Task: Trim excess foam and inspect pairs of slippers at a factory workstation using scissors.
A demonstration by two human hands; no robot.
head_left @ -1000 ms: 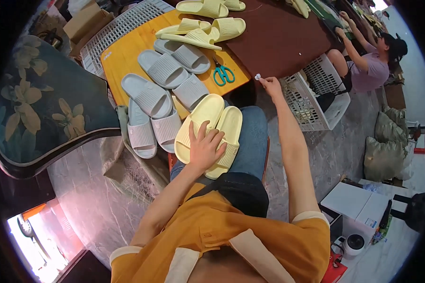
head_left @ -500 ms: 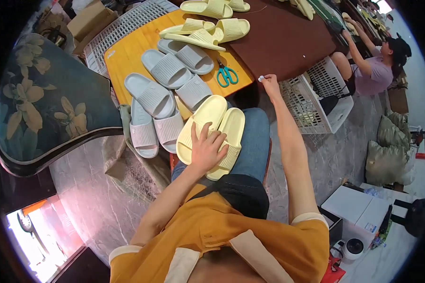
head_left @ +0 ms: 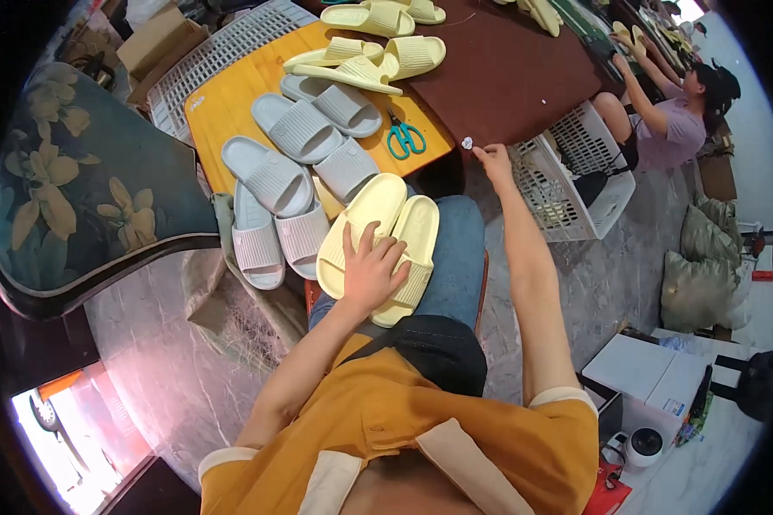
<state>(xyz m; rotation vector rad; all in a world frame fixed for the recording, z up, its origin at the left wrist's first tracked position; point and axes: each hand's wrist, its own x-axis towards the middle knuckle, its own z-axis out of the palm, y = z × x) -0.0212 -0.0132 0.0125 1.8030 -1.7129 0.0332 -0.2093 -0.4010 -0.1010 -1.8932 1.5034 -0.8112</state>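
A pair of pale yellow slide sandals rests on my lap, side by side. My left hand lies on them with its fingers spread over the straps. My right hand is stretched forward beside the corner of the brown-covered table. Just off its fingertips is a small crumpled white bit, with a narrow gap between. Several grey slides lie on the yellow wooden board and toward my left knee. Teal-handled scissors lie on that board, right of the grey slides.
More yellow slides lie at the board's far end. A white plastic crate stands right of my right hand. A co-worker sits beyond it, holding yellow slides. A flowered chair back is at the left, white boxes at the lower right.
My right hand has drawn back slightly from the small white bit, leaving a gap. My left hand stays on the yellow slides. The whole view has shifted a little.
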